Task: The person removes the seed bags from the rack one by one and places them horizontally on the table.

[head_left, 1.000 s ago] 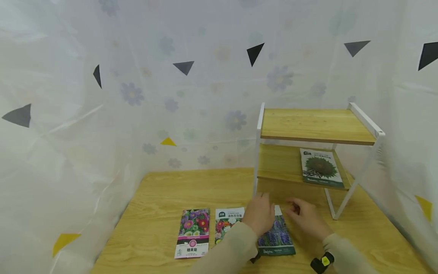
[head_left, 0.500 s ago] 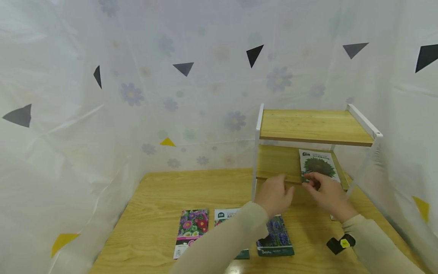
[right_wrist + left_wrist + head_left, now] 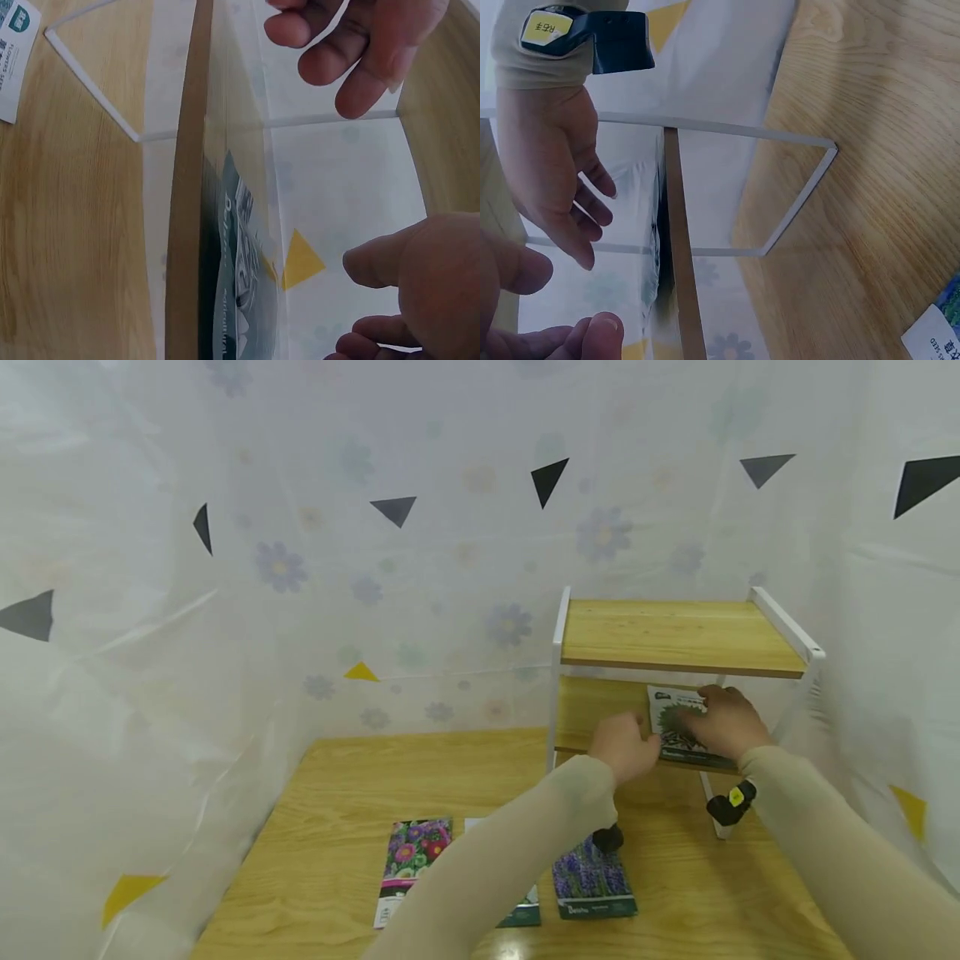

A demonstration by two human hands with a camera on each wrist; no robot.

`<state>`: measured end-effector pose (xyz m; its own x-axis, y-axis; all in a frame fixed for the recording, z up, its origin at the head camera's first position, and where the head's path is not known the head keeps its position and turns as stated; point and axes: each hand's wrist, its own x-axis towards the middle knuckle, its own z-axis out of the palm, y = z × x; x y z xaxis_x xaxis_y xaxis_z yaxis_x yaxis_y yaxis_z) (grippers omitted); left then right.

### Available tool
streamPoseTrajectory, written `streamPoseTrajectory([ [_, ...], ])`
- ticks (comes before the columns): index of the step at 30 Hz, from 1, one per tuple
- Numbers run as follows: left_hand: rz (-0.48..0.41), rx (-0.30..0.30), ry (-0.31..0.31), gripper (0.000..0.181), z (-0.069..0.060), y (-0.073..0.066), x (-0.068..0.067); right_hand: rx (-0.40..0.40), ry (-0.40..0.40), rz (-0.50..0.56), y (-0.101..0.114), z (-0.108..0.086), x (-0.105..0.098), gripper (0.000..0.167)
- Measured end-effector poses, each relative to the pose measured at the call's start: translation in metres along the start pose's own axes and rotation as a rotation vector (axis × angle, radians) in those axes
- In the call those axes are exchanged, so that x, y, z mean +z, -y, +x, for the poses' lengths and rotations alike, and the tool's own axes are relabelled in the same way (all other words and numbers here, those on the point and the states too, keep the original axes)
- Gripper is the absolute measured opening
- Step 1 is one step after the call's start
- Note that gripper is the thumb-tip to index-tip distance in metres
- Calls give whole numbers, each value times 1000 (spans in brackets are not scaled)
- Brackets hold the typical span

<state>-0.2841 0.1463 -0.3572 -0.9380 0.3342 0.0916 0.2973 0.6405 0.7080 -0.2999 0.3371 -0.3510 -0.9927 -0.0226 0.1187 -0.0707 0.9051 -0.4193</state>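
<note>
A sunflower seed packet [image 3: 675, 727] lies on the middle shelf [image 3: 600, 710] of a small wooden rack with white metal sides. Over its right half reaches my right hand [image 3: 723, 724], fingers loosely bent; in the left wrist view that hand [image 3: 551, 165] shows a gap between its fingertips and the packet [image 3: 654, 247]. My left hand [image 3: 624, 747] hovers at the shelf's front edge, left of the packet, thumb and fingers apart. Seen from the right wrist, the packet [image 3: 244, 300] lies flat near the shelf edge, with neither hand gripping it.
On the table [image 3: 360, 777] lie a pink-and-purple flower seed packet [image 3: 416, 852], a packet [image 3: 527, 912] mostly behind the left forearm, and a purple-flower packet [image 3: 592, 881]. The rack's top board [image 3: 675, 631] overhangs the middle shelf. Patterned sheeting [image 3: 450, 593] surrounds the table.
Both hands have risen from the purple-flower packet on the table to the middle shelf. The right hand has gone further in, over the sunflower packet. The view has shifted slightly.
</note>
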Motion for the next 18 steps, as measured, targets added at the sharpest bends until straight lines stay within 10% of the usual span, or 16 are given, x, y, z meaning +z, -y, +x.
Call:
streamPoseTrajectory([
  [9, 92, -100, 32, 45, 26, -14, 10, 195, 186, -108, -8, 22, -9, 109],
  [18, 89, -130, 46, 22, 35, -16, 29, 323, 230, -102, -20, 28, 1, 96],
])
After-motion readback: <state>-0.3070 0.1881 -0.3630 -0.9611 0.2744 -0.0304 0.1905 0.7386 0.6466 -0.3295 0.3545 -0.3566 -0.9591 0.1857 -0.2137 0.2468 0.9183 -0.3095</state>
